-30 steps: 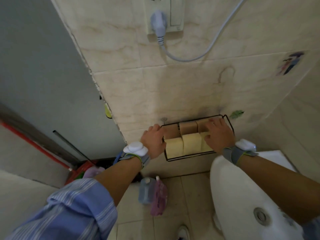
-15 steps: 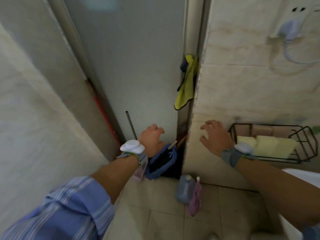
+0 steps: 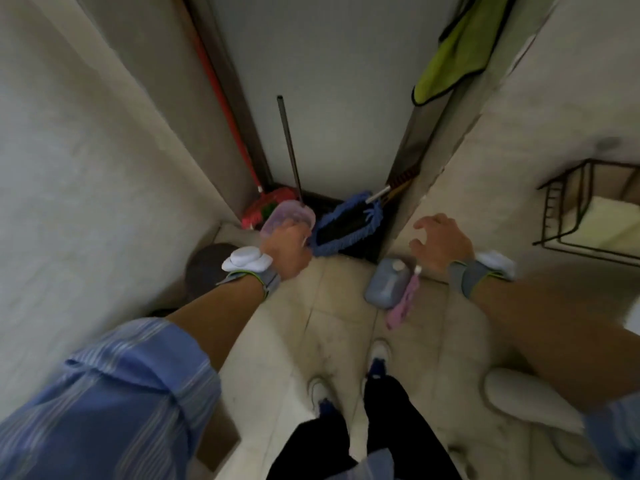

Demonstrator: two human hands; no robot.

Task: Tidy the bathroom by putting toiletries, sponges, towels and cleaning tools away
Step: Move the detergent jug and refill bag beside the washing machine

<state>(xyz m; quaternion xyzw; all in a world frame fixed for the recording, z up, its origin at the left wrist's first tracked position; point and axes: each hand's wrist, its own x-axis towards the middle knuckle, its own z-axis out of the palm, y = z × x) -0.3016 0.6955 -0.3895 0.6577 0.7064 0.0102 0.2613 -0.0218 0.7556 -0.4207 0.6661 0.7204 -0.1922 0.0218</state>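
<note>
L hand (image 3: pixel 289 249) curled at rim of lilac dustpan (image 3: pixel 287 216) in floor corner by door, grip unclear; R hand (image 3: pixel 441 242) spread, empty, nearer blue detergent jug (image 3: pixel 388 284) lying long axis toward the door

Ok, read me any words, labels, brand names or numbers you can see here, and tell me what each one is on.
No text can be read in this view.
Blue jug on the floor: no legible label; too blurred.
Pink pouch beside it: any print is too blurred.
Pink dustpan at the left hand: no markings visible.
Wire rack and sponge: no lettering.
</note>
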